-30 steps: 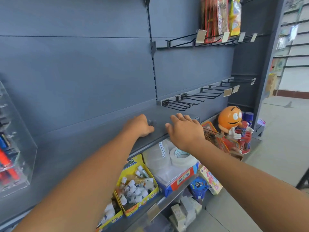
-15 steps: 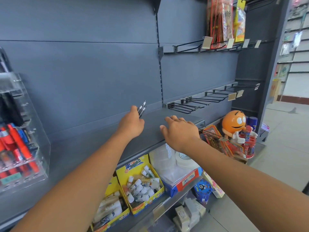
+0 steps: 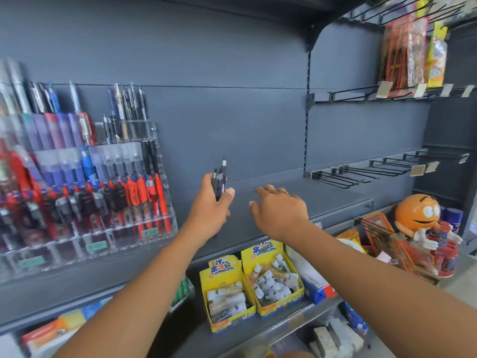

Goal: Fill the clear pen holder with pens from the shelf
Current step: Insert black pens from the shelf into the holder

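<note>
My left hand point(image 3: 210, 206) is shut on a small bunch of dark pens point(image 3: 220, 178), their tips pointing up, held above the grey shelf point(image 3: 322, 200). To the left, on the same shelf, stands the clear tiered pen holder point(image 3: 85, 228), full of red, blue, black and purple pens. My right hand point(image 3: 280, 211) hovers palm down over the shelf just right of the left hand, fingers spread, holding nothing.
Black wire hooks point(image 3: 361, 171) stick out from the back panel at right. Below the shelf sit yellow boxes of glue tubes point(image 3: 247, 288). An orange round figure display point(image 3: 418, 215) stands lower right. Packaged goods point(image 3: 410, 50) hang upper right.
My left hand has lifted off the shelf with the pens and turned them upright. The view has swung left, bringing the pen holder fully into sight. The right hand stays over the shelf.
</note>
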The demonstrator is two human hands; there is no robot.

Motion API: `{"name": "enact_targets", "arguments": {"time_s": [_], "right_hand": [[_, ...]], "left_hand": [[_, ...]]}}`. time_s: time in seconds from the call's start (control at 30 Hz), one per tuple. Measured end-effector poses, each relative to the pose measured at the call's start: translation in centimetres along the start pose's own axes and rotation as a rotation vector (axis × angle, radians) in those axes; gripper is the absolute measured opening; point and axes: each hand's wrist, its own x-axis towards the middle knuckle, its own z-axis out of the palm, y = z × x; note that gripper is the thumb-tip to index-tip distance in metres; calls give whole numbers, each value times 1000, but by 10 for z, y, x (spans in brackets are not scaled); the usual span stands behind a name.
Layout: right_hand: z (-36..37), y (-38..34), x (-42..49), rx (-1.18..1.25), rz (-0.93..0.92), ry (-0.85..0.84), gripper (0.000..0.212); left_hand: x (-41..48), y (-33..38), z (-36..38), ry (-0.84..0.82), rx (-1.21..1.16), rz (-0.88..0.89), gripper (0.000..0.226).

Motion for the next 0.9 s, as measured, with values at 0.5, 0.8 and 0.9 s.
{"name": "enact_targets", "arguments": {"time_s": [0.5,0.8,0.9], "right_hand": [[2,-154,-18,147,-250,30,41],[8,-188,-12,401,-276,160,31],[11,-194,-10,511,-290,179,27]], "left_hand": [[-64,-35,-147,207,-46,-105,50],[-81,-60,-163,101,-138,-137,10],[-83,-69,-164,117,-246,-146,5]]}}
